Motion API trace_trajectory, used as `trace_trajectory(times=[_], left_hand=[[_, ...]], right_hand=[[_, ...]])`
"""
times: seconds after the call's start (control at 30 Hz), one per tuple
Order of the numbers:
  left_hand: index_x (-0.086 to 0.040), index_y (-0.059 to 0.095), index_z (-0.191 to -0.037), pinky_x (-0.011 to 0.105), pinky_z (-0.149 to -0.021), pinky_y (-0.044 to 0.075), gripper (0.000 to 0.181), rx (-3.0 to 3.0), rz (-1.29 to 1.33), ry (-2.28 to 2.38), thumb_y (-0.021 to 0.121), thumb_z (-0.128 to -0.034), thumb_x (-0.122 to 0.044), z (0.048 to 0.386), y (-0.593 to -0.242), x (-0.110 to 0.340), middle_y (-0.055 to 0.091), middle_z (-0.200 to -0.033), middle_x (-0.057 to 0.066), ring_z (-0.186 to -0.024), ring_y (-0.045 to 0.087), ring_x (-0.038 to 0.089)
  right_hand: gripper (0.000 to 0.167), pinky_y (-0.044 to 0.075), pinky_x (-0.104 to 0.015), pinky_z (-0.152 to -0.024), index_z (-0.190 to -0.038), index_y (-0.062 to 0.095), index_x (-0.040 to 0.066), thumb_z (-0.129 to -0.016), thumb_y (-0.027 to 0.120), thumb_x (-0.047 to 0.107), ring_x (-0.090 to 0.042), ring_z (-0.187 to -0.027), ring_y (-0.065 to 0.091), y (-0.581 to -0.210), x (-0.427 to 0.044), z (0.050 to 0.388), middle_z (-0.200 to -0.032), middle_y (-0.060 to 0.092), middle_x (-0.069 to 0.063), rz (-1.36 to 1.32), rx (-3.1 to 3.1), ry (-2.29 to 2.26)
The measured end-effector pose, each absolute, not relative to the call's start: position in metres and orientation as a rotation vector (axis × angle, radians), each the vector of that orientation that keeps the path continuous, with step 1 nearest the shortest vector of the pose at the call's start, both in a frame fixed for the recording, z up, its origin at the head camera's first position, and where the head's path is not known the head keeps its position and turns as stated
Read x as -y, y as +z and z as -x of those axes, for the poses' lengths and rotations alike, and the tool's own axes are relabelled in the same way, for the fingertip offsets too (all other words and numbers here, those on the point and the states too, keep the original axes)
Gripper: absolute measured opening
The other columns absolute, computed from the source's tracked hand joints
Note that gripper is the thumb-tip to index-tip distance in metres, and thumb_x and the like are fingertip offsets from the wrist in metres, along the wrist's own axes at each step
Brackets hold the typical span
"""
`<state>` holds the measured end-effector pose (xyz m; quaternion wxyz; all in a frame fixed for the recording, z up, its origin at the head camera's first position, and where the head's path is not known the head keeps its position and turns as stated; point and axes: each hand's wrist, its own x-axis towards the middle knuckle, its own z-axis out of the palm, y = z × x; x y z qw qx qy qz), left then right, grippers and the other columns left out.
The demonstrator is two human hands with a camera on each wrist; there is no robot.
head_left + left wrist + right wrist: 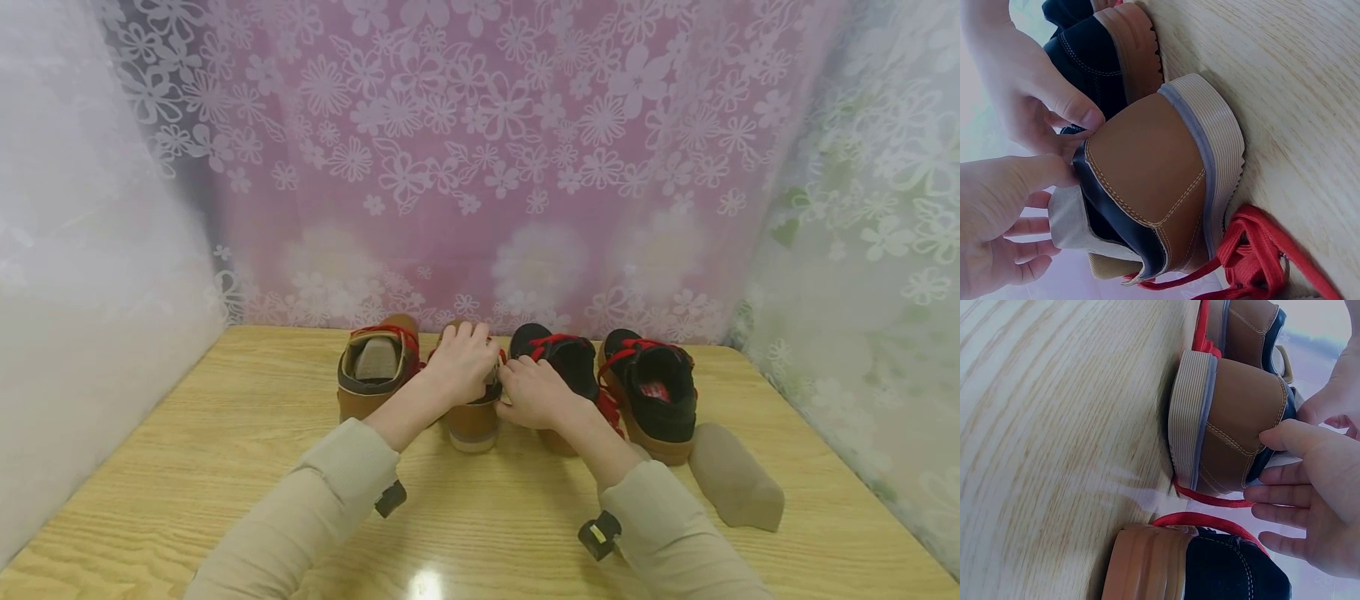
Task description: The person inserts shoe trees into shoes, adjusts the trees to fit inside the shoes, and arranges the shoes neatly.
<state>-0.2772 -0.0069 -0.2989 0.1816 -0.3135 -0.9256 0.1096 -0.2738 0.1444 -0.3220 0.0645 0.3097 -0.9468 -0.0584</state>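
A brown shoe (1147, 150) with a dark collar and red laces stands second from the left, heel toward me. My left hand (467, 367) holds a grey-beige shoe insert (1067, 219) at the shoe's opening, thumb on one side and fingers on the other. The insert's lower part is hidden inside the shoe. My right hand (1319, 481) pinches the heel collar, its thumb (1279, 436) on the outside of the brown leather. Another brown shoe (360, 403) stands to the left with an insert (377, 360) inside.
Two black shoes with red laces, one nearer (573, 367) and one farther right (660, 408), stand to the right. A loose beige insert (735, 479) lies on the wooden table (262, 433) beside the rightmost shoe. A pink flowered curtain (480, 167) hangs behind.
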Motion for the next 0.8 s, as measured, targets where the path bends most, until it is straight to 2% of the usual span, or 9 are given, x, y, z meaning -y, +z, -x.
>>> trace_trajectory(times=[0.27, 0.5, 0.8], left_hand=[[-0.009, 0.063, -0.101, 0.040, -0.078, 0.041, 0.026, 2.608, 0.888, 0.325, 0.065, -0.0859, -0.031, 0.2786, -0.3003, 0.0060, 0.052, -0.100, 0.008, -0.090, 0.049, 0.025], [-0.009, 0.064, -0.100, 0.040, -0.076, 0.040, 0.024, 2.596, 0.893, 0.312, 0.066, -0.0853, -0.029, 0.2790, -0.3017, 0.0060, 0.051, -0.098, 0.008, -0.086, 0.048, 0.025], [-0.011, 0.064, -0.106, 0.043, -0.081, 0.040, 0.027, 2.645, 0.885, 0.304, 0.066, -0.0846, -0.028, 0.2821, -0.3014, 0.0057, 0.051, -0.105, 0.007, -0.092, 0.048, 0.025]], right_hand=[[0.021, 0.042, -0.038, -0.068, -0.082, 0.054, 0.008, -0.083, 0.060, 0.028, -0.025, -0.081, 0.050, -0.3228, -0.1443, 0.2746, -0.082, 0.052, -0.003, -0.932, 2.848, -0.187], [0.021, 0.042, -0.038, -0.069, -0.083, 0.054, 0.008, -0.083, 0.060, 0.028, -0.025, -0.084, 0.050, -0.3235, -0.1442, 0.2744, -0.084, 0.053, -0.003, -0.929, 2.863, -0.193], [0.024, 0.044, -0.040, -0.072, -0.090, 0.058, 0.006, -0.084, 0.061, 0.030, -0.026, -0.087, 0.051, -0.3221, -0.1429, 0.2737, -0.087, 0.054, -0.004, -0.909, 2.878, -0.201]])
